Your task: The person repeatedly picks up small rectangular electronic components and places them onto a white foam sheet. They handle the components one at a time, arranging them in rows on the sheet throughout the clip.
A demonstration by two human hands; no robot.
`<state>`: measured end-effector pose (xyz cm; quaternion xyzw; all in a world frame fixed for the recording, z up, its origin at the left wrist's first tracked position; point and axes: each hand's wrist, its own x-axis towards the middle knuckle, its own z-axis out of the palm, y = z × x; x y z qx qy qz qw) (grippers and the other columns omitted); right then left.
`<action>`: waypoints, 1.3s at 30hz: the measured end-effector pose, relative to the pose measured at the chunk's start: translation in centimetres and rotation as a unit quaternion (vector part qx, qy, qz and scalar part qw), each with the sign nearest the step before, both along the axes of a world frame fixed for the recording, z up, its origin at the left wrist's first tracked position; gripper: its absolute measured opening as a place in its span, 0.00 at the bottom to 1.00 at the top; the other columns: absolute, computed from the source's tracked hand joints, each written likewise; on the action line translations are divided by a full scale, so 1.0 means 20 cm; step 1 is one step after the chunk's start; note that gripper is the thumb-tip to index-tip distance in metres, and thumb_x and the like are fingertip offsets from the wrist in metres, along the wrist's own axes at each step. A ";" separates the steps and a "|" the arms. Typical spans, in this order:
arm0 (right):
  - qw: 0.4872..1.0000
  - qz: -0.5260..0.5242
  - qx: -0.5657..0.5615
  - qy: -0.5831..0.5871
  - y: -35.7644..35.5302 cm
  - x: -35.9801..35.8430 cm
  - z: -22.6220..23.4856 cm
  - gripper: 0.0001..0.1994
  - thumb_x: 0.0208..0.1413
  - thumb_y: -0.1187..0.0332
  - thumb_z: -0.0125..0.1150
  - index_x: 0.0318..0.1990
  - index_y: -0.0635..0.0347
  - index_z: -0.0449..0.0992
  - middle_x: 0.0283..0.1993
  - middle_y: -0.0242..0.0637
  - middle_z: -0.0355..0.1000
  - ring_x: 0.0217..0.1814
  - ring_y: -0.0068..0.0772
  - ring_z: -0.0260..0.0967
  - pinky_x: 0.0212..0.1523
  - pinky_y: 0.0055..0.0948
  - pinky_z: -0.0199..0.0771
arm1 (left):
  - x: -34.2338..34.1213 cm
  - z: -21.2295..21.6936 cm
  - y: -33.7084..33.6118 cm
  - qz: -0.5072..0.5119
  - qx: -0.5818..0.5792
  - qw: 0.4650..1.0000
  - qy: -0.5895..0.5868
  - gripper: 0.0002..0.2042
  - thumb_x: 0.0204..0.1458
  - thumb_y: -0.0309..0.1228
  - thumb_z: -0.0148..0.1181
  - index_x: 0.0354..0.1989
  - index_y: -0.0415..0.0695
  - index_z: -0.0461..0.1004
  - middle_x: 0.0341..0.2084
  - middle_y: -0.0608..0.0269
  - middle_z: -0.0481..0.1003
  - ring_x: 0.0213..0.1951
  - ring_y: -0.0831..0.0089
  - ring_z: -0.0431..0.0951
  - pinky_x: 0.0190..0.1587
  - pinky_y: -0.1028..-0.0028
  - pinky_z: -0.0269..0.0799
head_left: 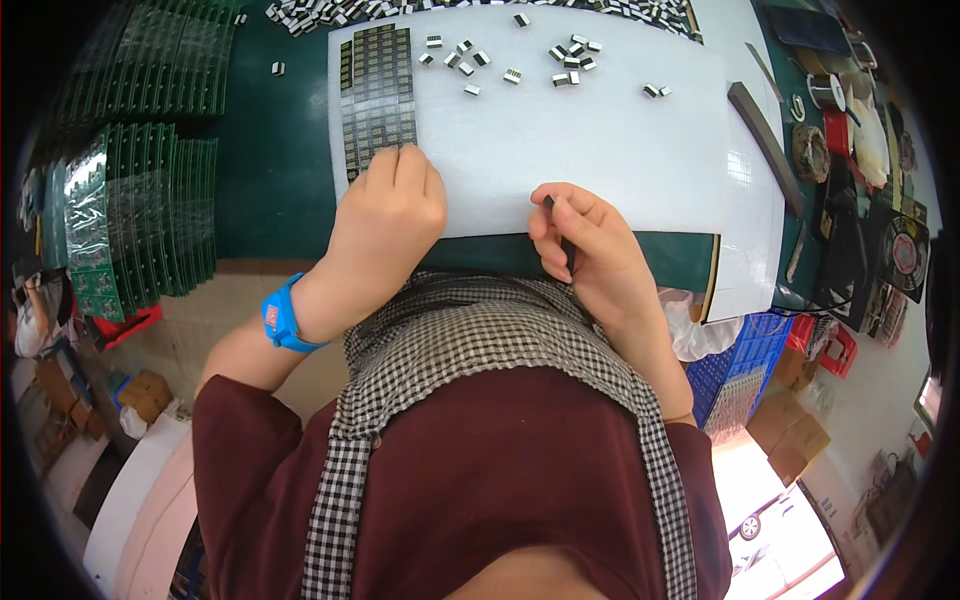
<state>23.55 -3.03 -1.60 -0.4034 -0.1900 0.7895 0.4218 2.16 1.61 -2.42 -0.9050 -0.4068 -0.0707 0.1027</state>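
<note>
My left hand (395,205), with a blue band on its wrist, is over the near end of a clear sheet (378,95) of small dark labels in rows. Its fingers are curled down together, and their tips and whatever they pinch are hidden. To the right, at the front edge of a white foam board (640,140), my right hand (595,240) is closed around a slim dark piece (570,257), too covered to name. Small black-and-white block-shaped parts (512,75) lie scattered on the far half of the board.
More such parts (340,12) are heaped along the far edge. Green circuit boards (150,215) stand in rows at the left. A dark grey bar (765,148) lies at the board's right, near a tape roll (809,152). A blue crate (740,370) stands below the table.
</note>
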 end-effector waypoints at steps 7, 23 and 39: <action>0.937 -0.038 0.182 -0.295 -0.03 -0.04 0.05 0.10 0.51 0.72 0.63 0.40 0.61 0.73 0.35 0.32 0.74 0.25 0.14 0.60 0.24 0.14 0.59 | -0.10 0.09 0.14 -0.025 -0.191 0.965 -0.180 0.07 0.40 0.18 0.59 0.30 0.36 0.72 0.28 0.57 0.72 0.31 0.64 0.74 0.34 0.75 0.72; 0.795 -0.116 0.409 -0.432 -0.03 -0.10 0.03 0.14 0.34 0.77 0.72 0.33 0.56 0.79 0.33 0.29 0.67 0.24 0.14 0.62 0.19 0.13 0.59 | 0.07 0.00 -0.02 0.088 -0.737 0.227 -0.631 0.07 0.53 0.26 0.56 0.37 0.36 0.75 0.32 0.62 0.76 0.34 0.77 0.78 0.42 0.76 0.77; 0.691 -0.047 0.432 -0.578 -0.04 -0.06 0.00 0.11 0.37 0.75 0.71 0.32 0.56 0.79 0.28 0.30 0.69 0.23 0.18 0.63 0.20 0.18 0.62 | 0.18 0.15 -0.07 0.141 -0.608 0.540 -0.564 0.10 0.49 0.18 0.55 0.42 0.36 0.71 0.31 0.62 0.75 0.34 0.80 0.76 0.40 0.82 0.73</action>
